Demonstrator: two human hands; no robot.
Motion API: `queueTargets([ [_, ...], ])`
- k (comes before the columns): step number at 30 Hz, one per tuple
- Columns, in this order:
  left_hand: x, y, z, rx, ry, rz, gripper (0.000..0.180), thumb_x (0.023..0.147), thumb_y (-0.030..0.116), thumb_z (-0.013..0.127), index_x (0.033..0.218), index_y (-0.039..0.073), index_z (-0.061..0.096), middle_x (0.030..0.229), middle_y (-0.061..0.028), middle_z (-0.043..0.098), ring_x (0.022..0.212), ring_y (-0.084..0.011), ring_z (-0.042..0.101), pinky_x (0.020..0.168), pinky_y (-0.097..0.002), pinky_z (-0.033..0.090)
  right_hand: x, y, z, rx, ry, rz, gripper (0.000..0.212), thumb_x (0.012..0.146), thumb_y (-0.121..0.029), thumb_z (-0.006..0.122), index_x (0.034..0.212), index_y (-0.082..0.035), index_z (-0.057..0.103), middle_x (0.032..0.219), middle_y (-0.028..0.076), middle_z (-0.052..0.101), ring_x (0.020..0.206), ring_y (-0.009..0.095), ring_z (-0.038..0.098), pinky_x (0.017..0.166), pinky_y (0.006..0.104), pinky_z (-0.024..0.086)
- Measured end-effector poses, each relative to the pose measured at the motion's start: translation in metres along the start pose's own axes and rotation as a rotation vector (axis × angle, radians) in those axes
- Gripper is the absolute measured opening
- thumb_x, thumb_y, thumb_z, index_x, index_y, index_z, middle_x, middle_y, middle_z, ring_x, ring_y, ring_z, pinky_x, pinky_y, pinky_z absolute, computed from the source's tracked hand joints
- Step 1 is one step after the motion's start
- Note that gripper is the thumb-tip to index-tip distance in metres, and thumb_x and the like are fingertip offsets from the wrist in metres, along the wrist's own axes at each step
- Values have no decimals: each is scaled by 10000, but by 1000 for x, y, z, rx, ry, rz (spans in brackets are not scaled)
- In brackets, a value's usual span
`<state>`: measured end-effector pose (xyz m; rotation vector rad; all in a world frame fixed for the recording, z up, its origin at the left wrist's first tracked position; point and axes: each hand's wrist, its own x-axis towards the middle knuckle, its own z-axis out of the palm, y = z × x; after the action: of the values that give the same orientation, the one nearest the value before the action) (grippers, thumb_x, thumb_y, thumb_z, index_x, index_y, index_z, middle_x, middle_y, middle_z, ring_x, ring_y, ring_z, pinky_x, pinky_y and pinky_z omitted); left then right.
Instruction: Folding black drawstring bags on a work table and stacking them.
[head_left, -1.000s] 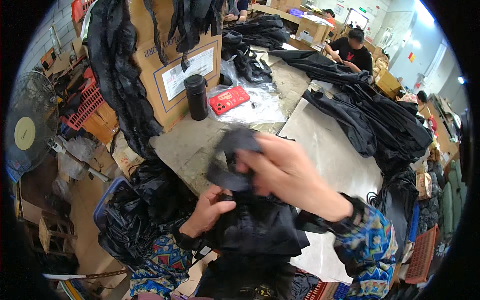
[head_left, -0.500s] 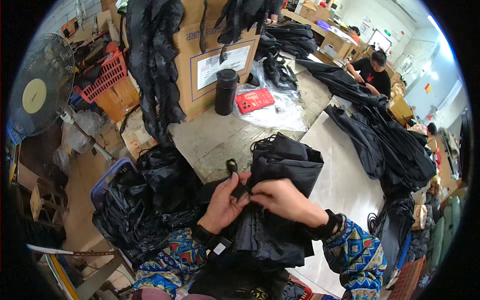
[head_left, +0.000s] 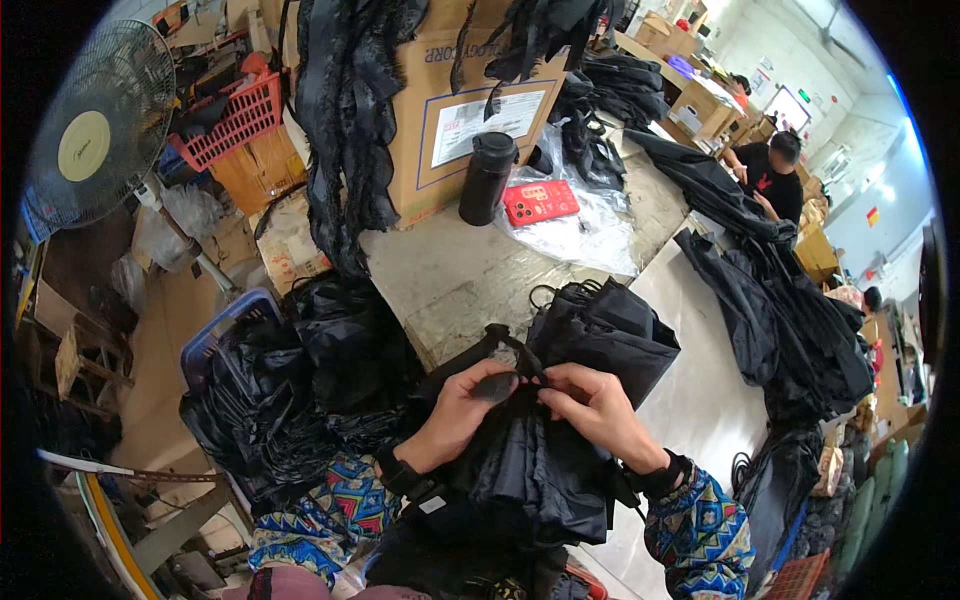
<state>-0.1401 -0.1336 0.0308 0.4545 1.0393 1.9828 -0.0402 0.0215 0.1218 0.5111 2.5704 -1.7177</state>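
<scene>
A bundle of folded black fabric (head_left: 600, 335) with loops of cord at its far end lies at the table's near corner and hangs toward me. Over it, my left hand (head_left: 465, 400) and my right hand (head_left: 590, 400) meet at a black fabric strap (head_left: 505, 350). Left thumb and fingers pinch one part of the strap; the right thumb and forefinger pinch it just beside. A small arch of the strap stands up above the fingertips. Whether the strap is knotted cannot be made out.
A black bottle (head_left: 488, 178) and a red phone (head_left: 540, 203) on clear plastic stand before a cardboard box (head_left: 420, 130). Black fabric fills a blue basket (head_left: 225, 335) at left. More black fabric (head_left: 780, 320) lies right. A fan (head_left: 90, 140) stands far left; a co-worker (head_left: 770, 175) sits beyond.
My right hand has turned and opened out slightly, still pinching the strap. More of the strap now stands up between the hands. The whole view has shifted, with things appearing farther right.
</scene>
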Motion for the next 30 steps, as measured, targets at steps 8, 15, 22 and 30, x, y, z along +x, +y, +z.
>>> queueTargets([
  [8, 21, 14, -1, -309, -154, -237, 357, 1004, 356, 446, 1043, 67, 652, 1052, -34, 668, 953, -116, 583, 835, -264, 425, -14, 4, 5, 363, -65, -154, 117, 935, -30, 542, 1037, 9, 583, 865, 86, 615, 767, 174, 594, 741, 316, 485],
  [15, 44, 23, -3, -447, -172, -366, 329, 1013, 301, 424, 877, 62, 605, 857, -56, 640, 870, -180, 616, 828, -306, 453, -63, 29, -6, 787, 212, -244, 117, 911, -104, 580, 971, -4, 582, 779, 109, 590, 650, 167, 533, 659, 330, 453],
  [22, 38, 9, 34, -638, -185, -386, 348, 1013, 356, 401, 803, 98, 502, 723, -19, 506, 675, -175, 522, 864, -388, 482, -79, 21, -21, 599, 227, -105, 148, 909, -103, 613, 986, 22, 636, 768, 94, 620, 603, 126, 534, 569, 249, 429],
  [30, 41, 9, 15, -482, -148, -561, 381, 1011, 350, 425, 738, 85, 433, 584, 32, 308, 512, -112, 316, 623, -313, 392, -107, 25, -17, 386, 381, 181, 156, 907, -77, 619, 986, 51, 662, 803, 52, 657, 718, 107, 598, 664, 239, 479],
])
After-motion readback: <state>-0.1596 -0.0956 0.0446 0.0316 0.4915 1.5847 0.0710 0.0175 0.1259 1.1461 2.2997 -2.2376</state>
